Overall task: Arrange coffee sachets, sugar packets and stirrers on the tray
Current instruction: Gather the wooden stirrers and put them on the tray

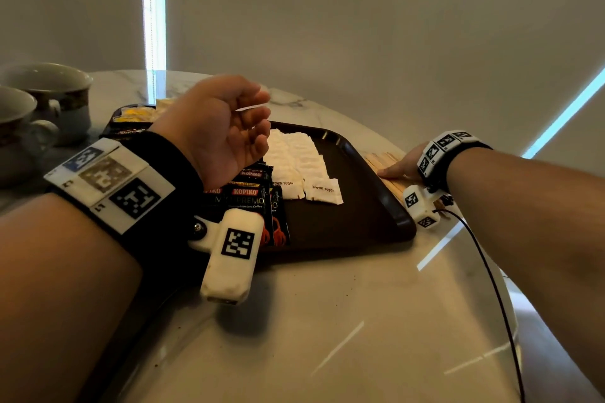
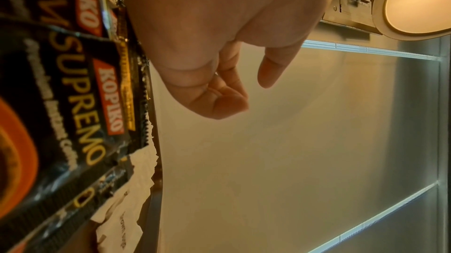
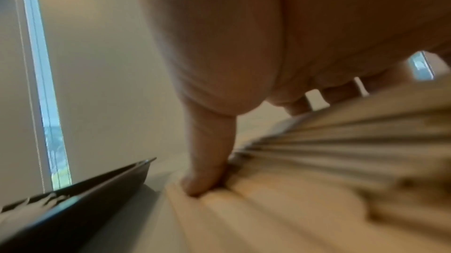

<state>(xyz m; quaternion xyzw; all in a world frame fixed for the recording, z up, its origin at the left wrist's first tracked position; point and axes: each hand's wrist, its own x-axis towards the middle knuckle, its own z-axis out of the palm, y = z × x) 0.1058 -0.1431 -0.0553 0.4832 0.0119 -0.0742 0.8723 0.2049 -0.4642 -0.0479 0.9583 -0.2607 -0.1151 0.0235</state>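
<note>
A dark brown tray (image 1: 343,226) lies on the marble table. White brown-sugar packets (image 1: 294,157) lie in overlapping rows down its middle, and black Kopiko coffee sachets (image 1: 248,196) are stacked at its left. My left hand (image 1: 255,121) hovers above the sachets, fingers loosely curled, holding nothing. The left wrist view shows the sachets (image 2: 73,93) and sugar packets (image 2: 144,170) below that empty hand (image 2: 231,93). My right hand (image 1: 397,168) rests flat on a row of wooden stirrers (image 1: 383,159) on the table just right of the tray. Its thumb (image 3: 207,170) presses the stirrers' (image 3: 317,160) edge beside the tray rim (image 3: 97,189).
Two ceramic cups (image 1: 49,91) stand at the far left. A black and yellow packet (image 1: 131,121) lies behind the tray's left corner. A thin black cable (image 1: 484,271) trails from my right wrist over the table (image 1: 327,321), whose rounded edge curves close on the right.
</note>
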